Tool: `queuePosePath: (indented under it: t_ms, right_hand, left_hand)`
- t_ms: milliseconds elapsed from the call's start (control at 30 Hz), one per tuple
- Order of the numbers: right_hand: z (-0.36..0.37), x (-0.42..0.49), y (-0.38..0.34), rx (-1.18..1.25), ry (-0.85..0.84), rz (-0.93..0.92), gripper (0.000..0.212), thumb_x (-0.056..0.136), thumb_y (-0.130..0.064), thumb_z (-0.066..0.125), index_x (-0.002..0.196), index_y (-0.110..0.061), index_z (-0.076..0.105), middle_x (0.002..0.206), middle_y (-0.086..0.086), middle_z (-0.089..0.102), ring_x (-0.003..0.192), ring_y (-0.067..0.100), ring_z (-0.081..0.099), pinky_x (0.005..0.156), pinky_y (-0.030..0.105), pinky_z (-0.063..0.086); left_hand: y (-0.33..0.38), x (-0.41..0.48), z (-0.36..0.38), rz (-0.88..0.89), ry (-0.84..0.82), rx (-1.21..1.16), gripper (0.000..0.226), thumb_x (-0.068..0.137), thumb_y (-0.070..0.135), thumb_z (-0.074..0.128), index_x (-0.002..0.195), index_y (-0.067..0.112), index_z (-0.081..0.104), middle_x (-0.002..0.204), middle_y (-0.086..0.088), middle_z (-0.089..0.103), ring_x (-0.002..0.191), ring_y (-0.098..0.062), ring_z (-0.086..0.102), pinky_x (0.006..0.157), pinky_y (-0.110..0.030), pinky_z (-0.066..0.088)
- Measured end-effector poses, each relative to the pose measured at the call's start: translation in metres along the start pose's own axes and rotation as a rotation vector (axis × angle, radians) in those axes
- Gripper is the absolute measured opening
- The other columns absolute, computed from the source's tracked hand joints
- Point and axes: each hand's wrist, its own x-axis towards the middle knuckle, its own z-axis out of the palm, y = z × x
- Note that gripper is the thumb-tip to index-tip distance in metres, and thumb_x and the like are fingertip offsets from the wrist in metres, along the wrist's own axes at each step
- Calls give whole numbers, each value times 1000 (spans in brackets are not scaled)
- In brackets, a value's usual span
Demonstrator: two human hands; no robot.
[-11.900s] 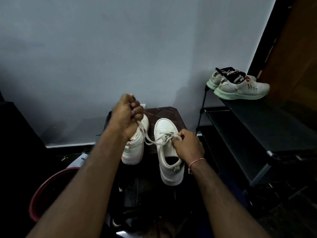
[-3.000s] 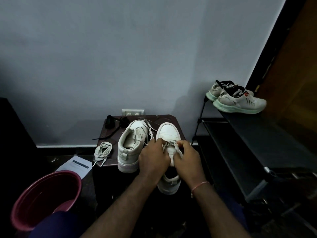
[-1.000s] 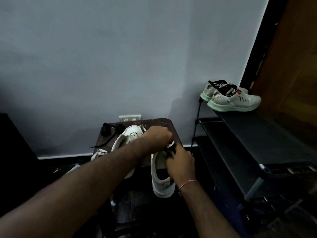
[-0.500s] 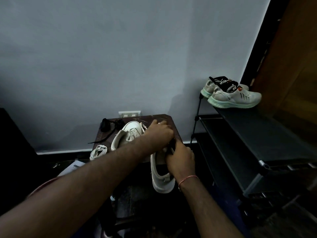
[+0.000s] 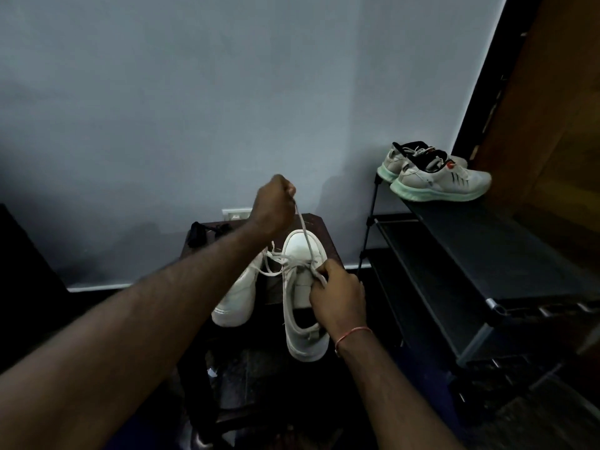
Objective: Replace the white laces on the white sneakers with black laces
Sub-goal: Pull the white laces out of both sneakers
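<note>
On a small dark desk [image 5: 326, 232] stand two white sneakers [image 5: 235, 300], toes to the wall [image 5: 227, 92]. The right sneaker [image 5: 302, 251] seems mid-unlacing. The left hand [image 5: 274, 204], raised above its toe, grips the white lace [image 5: 303, 233] in a fist, drawing it taut; the right hand [image 5: 337, 295] pinches the crossings at the eyelets. Pulling along the eyelet's line while pinning the shoe should free it cleanly. The lace is flat, off-white, loosely crossed. What look like the black laces [image 5: 198, 233] lie bundled at the desk's far left.
</note>
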Motion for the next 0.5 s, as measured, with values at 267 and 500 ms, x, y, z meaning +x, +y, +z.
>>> queuePosePath:
  t_ms: [267,500]
  right_hand:
    - [-2,-1,-3,6,-27,-10,34,82,-21,57,115,-27,58,105,11,67,99,36,61,84,39,52]
    - [-2,-1,-2,-7,-26,-22,35,81,-19,56,116,-26,57,105,11,66,100,36,60,83,37,50]
  left_hand:
    - [3,-43,27,693,-515,983,31,88,23,56,119,22,60,131,-3,50,125,-23,43,95,-41,39]
    - [7,-38,31,676,-548,1098,19,93,18,47,103,17,64,114,-4,63,112,-24,57,88,-36,37]
